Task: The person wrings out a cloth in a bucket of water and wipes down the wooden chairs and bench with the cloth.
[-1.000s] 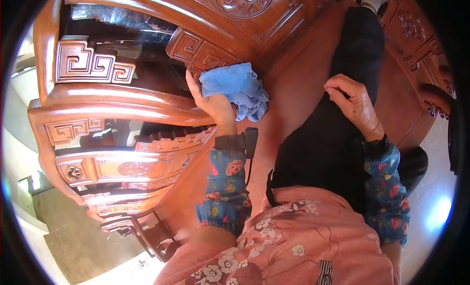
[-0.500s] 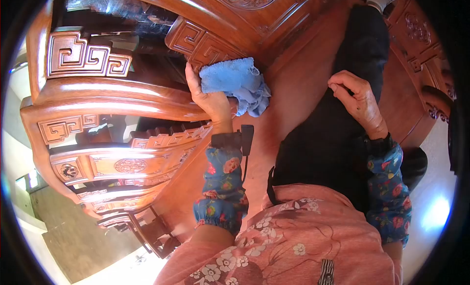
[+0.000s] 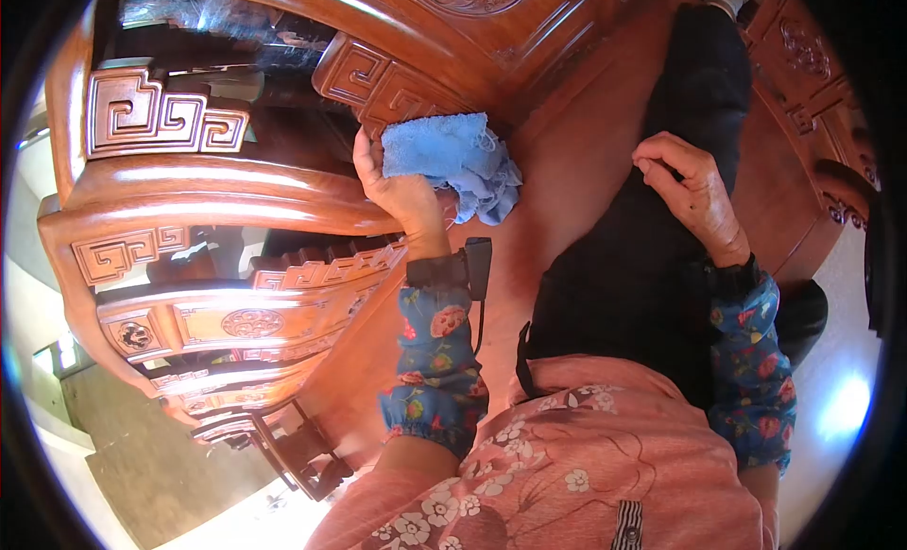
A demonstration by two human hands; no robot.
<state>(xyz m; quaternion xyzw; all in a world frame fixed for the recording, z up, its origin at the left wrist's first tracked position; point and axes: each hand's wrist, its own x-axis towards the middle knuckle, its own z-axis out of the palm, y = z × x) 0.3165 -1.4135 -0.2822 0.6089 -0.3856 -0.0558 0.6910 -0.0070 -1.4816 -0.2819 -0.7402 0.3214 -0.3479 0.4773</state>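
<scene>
In the head view, my left hand (image 3: 401, 198) grips a blue cloth (image 3: 439, 151), with the thumb at its left edge. The cloth is bunched, its loose end hanging to the right, and it lies up against a carved, stepped wooden piece (image 3: 373, 82) of a polished bench back. How firmly it presses there I cannot tell. My right hand (image 3: 693, 189) rests above my black-trousered leg (image 3: 614, 276), its fingers curled in and thumb close to the index finger, with nothing visible in it.
The glossy carved bench back (image 3: 227, 186) runs along the left, with openings between its rails. Its wooden seat (image 3: 567, 172) stretches beside my leg. More carved furniture (image 3: 803, 68) stands at the upper right. A wooden chair or stand (image 3: 293, 446) is at lower left on the floor.
My left hand and the blue cloth have shifted very slightly left along the carved piece. My right hand stays in place.
</scene>
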